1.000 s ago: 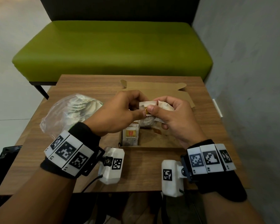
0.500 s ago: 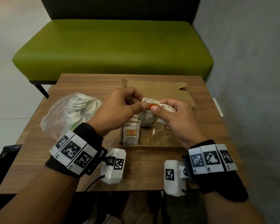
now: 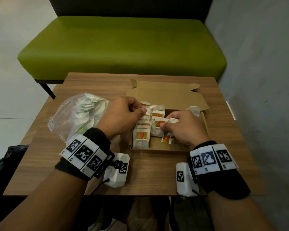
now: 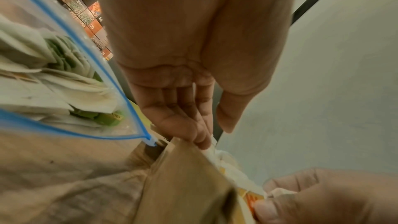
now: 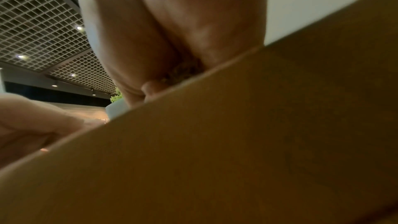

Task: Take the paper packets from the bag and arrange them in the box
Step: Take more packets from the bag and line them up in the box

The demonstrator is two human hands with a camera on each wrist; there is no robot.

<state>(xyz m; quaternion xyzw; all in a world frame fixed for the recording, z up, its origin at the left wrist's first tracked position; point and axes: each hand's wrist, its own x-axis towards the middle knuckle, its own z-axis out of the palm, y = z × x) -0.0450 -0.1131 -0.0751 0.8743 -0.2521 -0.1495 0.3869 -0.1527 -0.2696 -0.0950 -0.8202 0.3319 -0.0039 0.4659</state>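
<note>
**Packet going into the second row**

The step in hand looks like seating a packet (image 3: 158, 129) in the box (image 3: 167, 150); one row stands along the left side, a second is forming beside it; a loose tag (image 3: 166, 139) lies on the box floor. The right hand (image 3: 182, 129) has fingers curled, pinching the packet at its orange tag, with more white paper bunched under the fingers; the left hand (image 3: 123, 116) has thumb and fingers pinched on a packet top in the left row. Next, I judge, release, square the row, then reach for the bag (image 3: 77, 117), which lies on the worktop (image 3: 148, 172) left of the box, many packets inside.
</note>
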